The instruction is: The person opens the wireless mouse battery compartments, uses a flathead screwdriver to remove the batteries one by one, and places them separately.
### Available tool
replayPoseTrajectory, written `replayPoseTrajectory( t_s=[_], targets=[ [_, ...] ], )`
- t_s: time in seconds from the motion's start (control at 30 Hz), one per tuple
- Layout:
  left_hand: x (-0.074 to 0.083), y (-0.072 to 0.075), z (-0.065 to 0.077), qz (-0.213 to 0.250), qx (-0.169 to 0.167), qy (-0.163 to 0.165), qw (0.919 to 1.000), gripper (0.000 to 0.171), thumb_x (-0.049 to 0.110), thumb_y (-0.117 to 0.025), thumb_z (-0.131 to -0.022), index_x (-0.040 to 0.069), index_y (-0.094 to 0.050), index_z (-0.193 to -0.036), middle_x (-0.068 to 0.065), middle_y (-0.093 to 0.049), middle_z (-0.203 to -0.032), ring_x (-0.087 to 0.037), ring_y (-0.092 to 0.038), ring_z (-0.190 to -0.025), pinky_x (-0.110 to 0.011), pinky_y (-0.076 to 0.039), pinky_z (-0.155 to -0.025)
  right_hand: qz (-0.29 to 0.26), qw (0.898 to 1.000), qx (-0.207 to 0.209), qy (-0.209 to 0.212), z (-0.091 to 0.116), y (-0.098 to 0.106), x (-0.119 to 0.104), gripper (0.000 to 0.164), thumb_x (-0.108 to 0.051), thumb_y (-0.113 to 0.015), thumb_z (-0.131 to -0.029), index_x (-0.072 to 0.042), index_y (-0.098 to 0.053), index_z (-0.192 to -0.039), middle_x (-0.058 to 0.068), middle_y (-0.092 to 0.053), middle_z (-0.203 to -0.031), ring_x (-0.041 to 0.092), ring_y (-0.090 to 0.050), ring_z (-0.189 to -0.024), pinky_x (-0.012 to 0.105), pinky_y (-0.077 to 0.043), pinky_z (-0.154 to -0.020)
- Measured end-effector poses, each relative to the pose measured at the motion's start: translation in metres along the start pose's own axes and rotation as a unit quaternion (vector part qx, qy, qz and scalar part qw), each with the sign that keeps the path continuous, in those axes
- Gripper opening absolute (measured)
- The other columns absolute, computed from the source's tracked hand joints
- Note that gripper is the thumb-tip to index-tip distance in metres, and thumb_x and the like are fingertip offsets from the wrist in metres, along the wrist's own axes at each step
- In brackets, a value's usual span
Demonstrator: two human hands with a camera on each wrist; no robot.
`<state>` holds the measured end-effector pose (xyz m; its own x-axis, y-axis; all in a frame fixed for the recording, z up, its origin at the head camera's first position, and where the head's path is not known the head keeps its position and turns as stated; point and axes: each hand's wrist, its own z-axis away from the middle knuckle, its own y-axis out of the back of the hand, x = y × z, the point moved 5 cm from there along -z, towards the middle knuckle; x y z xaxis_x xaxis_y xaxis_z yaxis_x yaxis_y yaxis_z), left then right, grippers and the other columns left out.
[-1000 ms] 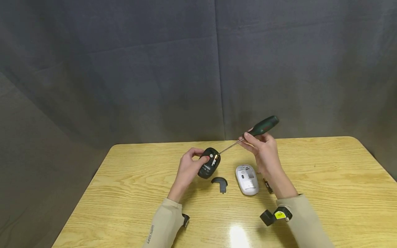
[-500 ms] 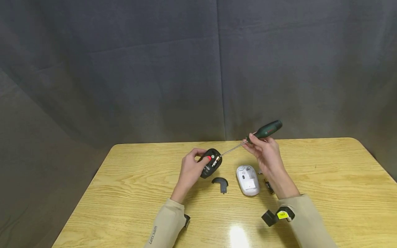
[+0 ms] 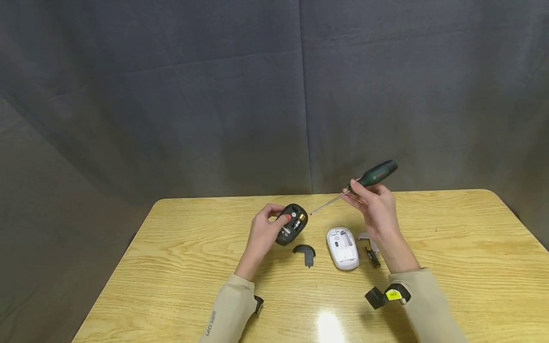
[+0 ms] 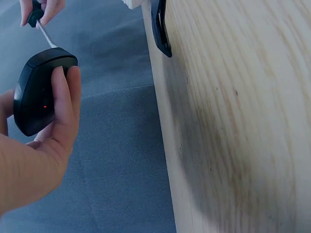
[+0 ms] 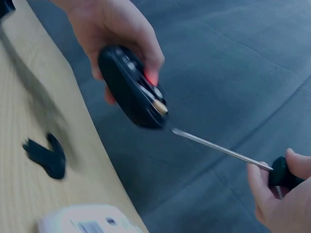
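Observation:
My left hand [image 3: 267,231] grips a black computer mouse [image 3: 286,237], underside toward me, thumb across it. Red light glows at the thumb tip. A battery [image 3: 299,220] with a gold-coloured end sits in the mouse's uncovered slot. In my right hand [image 3: 377,209] is a screwdriver with a dark green handle [image 3: 377,174], pinched near where the shaft begins. Its metal shaft [image 5: 218,148] points at the mouse, and the tip stands a little apart from it in the right wrist view. Below the mouse lies its black battery cover [image 3: 307,255] on the table.
A white mouse [image 3: 342,248] lies underside up on the wooden table [image 3: 180,267], its battery slot open. Right of it are a loose black battery [image 3: 372,257] and a whitish cover piece [image 3: 369,237], partly behind my right wrist. A grey curtain [image 3: 223,105] hangs behind the table.
The screwdriver has moved right, its tip coming away from the battery in the black mouse. My right hand has shifted right with it, uncovering more of the loose battery and whitish piece.

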<state>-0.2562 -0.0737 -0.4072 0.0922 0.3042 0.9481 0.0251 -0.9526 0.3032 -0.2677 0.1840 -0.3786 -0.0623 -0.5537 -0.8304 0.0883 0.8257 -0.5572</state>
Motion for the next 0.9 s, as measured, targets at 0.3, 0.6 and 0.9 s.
replayPoseTrajectory(
  t_s=[0.3,0.6,0.9],
  targets=[
    [-0.001,0.001,0.0,0.017,0.006,0.014,0.9997,0.028,0.01,-0.068,-0.092,-0.001,-0.068,-0.118,-0.017,-0.066,-0.113,-0.029,-0.062,-0.105,-0.03,-0.054,-0.081,0.166,0.985,-0.041,-0.022,-0.005,0.02,-0.018,0.036,-0.012,-0.069,-0.1,0.01,-0.051,-0.122,0.001,-0.067,-0.091,0.01,-0.072,-0.075,0.024,-0.059,-0.077],
    [-0.001,0.0,-0.001,0.029,0.007,0.012,0.9995,0.03,0.011,-0.068,-0.091,-0.002,-0.068,-0.119,-0.016,-0.066,-0.114,-0.029,-0.062,-0.106,-0.031,-0.054,-0.081,0.278,0.959,-0.045,-0.035,-0.008,0.037,-0.02,0.05,-0.013,-0.068,-0.101,0.019,-0.048,-0.133,-0.005,-0.072,-0.085,0.011,-0.074,-0.072,0.025,-0.06,-0.073],
    [-0.001,-0.001,-0.002,0.023,-0.003,0.013,0.9996,0.03,0.011,-0.068,-0.092,-0.002,-0.067,-0.119,-0.018,-0.066,-0.115,-0.029,-0.062,-0.107,-0.032,-0.054,-0.084,0.262,0.964,-0.026,-0.05,-0.008,0.066,-0.02,0.042,-0.009,-0.069,-0.1,0.019,-0.052,-0.126,0.001,-0.07,-0.085,0.012,-0.075,-0.071,0.026,-0.06,-0.074]
  ],
)
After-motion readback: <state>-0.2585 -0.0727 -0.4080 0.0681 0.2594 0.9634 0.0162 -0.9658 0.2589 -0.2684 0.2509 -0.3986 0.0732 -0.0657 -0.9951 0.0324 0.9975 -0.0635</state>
